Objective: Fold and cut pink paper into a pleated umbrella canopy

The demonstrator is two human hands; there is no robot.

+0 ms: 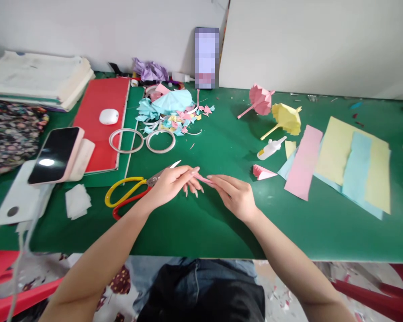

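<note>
Between my two hands a thin rolled strip of pink paper (204,180) is stretched over the green table. My left hand (176,181) pinches its left end between thumb and finger, the other fingers loosely spread below. At the right end, the fingertips of my right hand (237,194) are closed on it. Scissors (126,191) with yellow and red handles lie just left of my left hand, partly behind it. A small folded pink paper (263,172) and a white glue bottle (271,148) rest beyond my right hand.
Pink (260,99) and yellow (287,118) paper umbrellas stand behind the glue. Coloured sheets (356,165) lie right. Paper scraps (174,109), two tape rings (160,141) and a red folder (102,120) are left; a phone (206,58) leans on the wall.
</note>
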